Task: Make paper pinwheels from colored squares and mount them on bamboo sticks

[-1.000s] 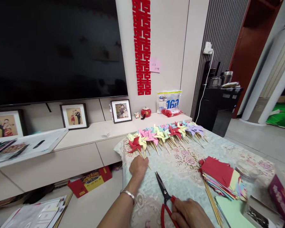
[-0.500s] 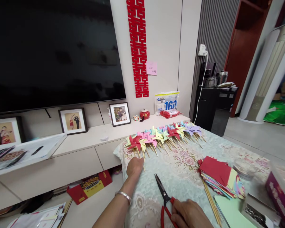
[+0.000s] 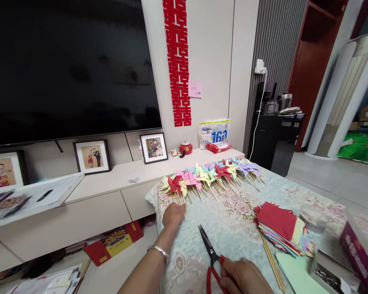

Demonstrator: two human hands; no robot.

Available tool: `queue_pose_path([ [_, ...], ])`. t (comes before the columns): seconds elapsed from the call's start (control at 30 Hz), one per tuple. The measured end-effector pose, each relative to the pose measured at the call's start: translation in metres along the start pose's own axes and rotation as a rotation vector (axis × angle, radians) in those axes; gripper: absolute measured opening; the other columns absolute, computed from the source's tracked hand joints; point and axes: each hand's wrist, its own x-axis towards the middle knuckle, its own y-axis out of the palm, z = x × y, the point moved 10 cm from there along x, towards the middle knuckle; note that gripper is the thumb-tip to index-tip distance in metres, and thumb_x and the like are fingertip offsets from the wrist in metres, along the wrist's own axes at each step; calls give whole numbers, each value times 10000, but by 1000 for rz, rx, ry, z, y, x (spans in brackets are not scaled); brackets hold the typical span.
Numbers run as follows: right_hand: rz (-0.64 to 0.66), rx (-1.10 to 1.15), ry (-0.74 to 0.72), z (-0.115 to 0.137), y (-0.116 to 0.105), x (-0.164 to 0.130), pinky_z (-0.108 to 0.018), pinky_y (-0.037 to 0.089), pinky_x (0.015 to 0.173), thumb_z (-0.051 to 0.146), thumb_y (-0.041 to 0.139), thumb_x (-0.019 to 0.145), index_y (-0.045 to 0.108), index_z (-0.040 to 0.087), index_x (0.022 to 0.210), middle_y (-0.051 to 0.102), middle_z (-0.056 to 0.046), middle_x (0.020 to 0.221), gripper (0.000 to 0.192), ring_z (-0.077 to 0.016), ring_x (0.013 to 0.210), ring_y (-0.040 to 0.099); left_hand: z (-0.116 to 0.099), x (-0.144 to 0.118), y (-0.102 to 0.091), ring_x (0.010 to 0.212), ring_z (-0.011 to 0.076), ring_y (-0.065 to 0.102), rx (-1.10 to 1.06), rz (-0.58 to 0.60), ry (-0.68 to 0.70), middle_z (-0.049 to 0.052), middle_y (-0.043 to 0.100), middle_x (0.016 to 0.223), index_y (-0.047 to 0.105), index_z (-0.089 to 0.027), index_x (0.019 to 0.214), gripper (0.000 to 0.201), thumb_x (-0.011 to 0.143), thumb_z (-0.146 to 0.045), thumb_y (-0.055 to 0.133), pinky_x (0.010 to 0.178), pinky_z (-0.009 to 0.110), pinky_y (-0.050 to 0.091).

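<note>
My left hand point(image 3: 173, 215) is closed at the near left end of the paper pinwheels, its fingers pinching the wooden stick of a pale yellow pinwheel point(image 3: 183, 188). Beside that one lies a red pinwheel point(image 3: 174, 185). Several more pinwheels in pink, yellow, red and purple lie in an overlapping row on the floral tablecloth point(image 3: 208, 212). My right hand point(image 3: 245, 274) is wrapped around the red handles of black-bladed scissors point(image 3: 212, 254). The blades point away from me over the cloth and look nearly together; the palm side of the hand is hidden.
On the right are stacked coloured paper squares point(image 3: 279, 220), wooden sticks point(image 3: 272, 261), green paper point(image 3: 294, 273), an open box of small metal parts point(image 3: 334, 273) and a purple box point(image 3: 360, 253). Framed photos point(image 3: 153, 148) stand on the white cabinet point(image 3: 110, 179).
The view has shifted very slightly. Both hands, the scissors and the pinwheels keep nearly the same places.
</note>
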Motion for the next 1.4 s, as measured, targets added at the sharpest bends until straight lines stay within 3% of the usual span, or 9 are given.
queue_pose_path([
  [0.23, -14, -6, -2, 4, -4, -3, -270, 359, 624, 394, 456, 974, 636, 242, 802, 744, -28, 787, 292, -187, 672, 643, 1, -5, -3, 971, 283, 726, 14, -51, 23, 122, 786, 986, 700, -198, 853, 318, 874, -469, 536, 704, 311, 478],
  [0.5, -7, -5, -3, 0, 1, -3, -274, 378, 653, 350, 477, 959, 638, 244, 826, 753, -27, 832, 235, -194, 708, 657, 0, -11, -6, 966, 306, 719, -2, -103, 65, 148, 779, 915, 696, -183, 795, 313, 898, -384, 479, 737, 335, 468],
  [0.67, 11, -69, 13, -4, 5, -2, -290, 389, 699, 282, 477, 939, 643, 246, 864, 761, -38, 871, 185, -227, 802, 689, 3, -15, -8, 923, 297, 708, -86, -157, 108, 134, 763, 858, 651, -190, 738, 276, 897, -333, 477, 768, 339, 448],
  [0.8, 24, -119, 108, -3, 3, -5, -309, 402, 699, 297, 582, 835, 639, 237, 886, 760, -56, 870, 97, -270, 827, 697, 16, -23, -13, 846, 250, 697, -217, -192, 125, 77, 742, 788, 610, -210, 730, 265, 896, -337, 446, 744, 308, 445],
  [0.9, 22, -142, 166, 5, -2, -11, -341, 458, 760, 269, 621, 793, 647, 206, 995, 749, -111, 1015, 213, -306, 922, 699, 25, -37, -11, 751, 216, 686, -324, -177, 128, 31, 706, 693, 608, -216, 763, 292, 896, -372, 400, 705, 284, 456],
  [1.03, -5, -202, 245, 18, -8, -22, -404, 498, 915, 155, 570, 826, 608, 166, 1226, 685, -176, 1197, 402, -329, 1082, 671, 29, -70, 7, 709, 220, 662, -429, -98, 157, 5, 668, 637, 630, -218, 826, 337, 860, -466, 404, 674, 286, 461],
  [1.17, -48, -223, 269, 27, -11, -29, -420, 539, 891, 85, 547, 776, 639, 128, 1161, 695, -180, 1115, 398, -333, 1040, 685, 32, -99, 12, 737, 246, 636, -485, -103, 192, 11, 678, 689, 653, -227, 823, 348, 775, -532, 493, 699, 313, 455],
  [1.27, -82, -245, 302, 22, -10, -37, -433, 558, 832, 113, 607, 678, 639, 104, 1116, 694, -192, 1063, 440, -347, 963, 689, 33, -102, 13, 805, 266, 646, -427, -85, 178, 24, 713, 779, 674, -236, 859, 350, 763, -525, 502, 742, 331, 453],
  [1.4, -105, -216, 293, 19, -11, -57, -422, 546, 813, 179, 614, 682, 639, 108, 1095, 696, -192, 1056, 420, -352, 972, 678, 28, -99, 15, 814, 274, 651, -344, -41, 181, 32, 715, 796, 684, -239, 873, 336, 793, -506, 498, 726, 336, 445],
])
